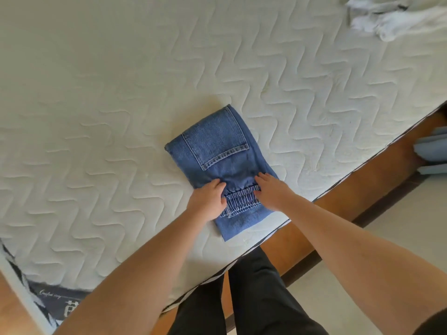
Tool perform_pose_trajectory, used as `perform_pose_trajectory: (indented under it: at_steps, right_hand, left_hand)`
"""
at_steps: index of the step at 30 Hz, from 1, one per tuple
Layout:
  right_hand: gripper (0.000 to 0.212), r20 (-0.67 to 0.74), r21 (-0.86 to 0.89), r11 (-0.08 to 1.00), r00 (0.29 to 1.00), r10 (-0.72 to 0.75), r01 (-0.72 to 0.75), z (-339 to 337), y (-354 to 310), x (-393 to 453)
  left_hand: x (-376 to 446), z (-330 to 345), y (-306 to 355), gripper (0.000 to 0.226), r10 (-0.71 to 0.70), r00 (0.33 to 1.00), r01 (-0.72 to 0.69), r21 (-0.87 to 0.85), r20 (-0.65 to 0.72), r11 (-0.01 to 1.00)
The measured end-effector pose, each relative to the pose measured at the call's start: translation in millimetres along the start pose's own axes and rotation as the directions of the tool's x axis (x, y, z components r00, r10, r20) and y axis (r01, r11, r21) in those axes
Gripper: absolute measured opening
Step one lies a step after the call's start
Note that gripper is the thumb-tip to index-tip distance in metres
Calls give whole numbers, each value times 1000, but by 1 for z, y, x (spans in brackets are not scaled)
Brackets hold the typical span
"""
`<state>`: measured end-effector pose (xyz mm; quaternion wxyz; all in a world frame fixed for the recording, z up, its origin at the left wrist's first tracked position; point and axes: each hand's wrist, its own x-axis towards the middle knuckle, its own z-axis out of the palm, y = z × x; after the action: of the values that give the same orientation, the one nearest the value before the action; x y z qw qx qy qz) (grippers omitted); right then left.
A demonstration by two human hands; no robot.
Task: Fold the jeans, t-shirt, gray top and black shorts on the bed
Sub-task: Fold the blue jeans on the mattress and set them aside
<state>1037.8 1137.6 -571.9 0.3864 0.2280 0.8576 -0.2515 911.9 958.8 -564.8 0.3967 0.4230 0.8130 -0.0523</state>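
The blue jeans [215, 151] lie folded into a compact rectangle near the front edge of the white quilted mattress [96, 105], back pocket facing up and elastic waistband toward me. My left hand [209, 199] rests on the left side of the waistband, fingers curled over the denim. My right hand [272, 191] lies flat on the right side of the waistband, pressing down. A pile of white and gray clothing [391, 18] sits at the far right corner of the bed. The black shorts are not visible.
The mattress edge runs diagonally from lower left to upper right, with a brown wooden bed frame [338, 213] below it. Light blue folded items [433, 151] sit on the floor at right. My legs in black trousers [251, 298] stand against the bed.
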Motion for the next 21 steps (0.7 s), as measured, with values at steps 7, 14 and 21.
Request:
perform_pose_trajectory:
  at_steps: [7, 14, 21]
  right_hand:
    - [47, -205, 286, 958, 975, 83, -21, -16, -53, -84]
    - [48, -528, 75, 997, 849, 8, 37, -46, -112, -218]
    - [46, -748, -83, 994, 663, -19, -65, -43, -142, -335]
  left_hand:
    - [-74, -67, -13, 24, 208, 833, -190, 88, -512, 978]
    - [-176, -125, -11, 37, 528, 663, -381, 369, -530, 848]
    - [-268, -158, 15, 49, 539, 613, -320, 443, -578, 838]
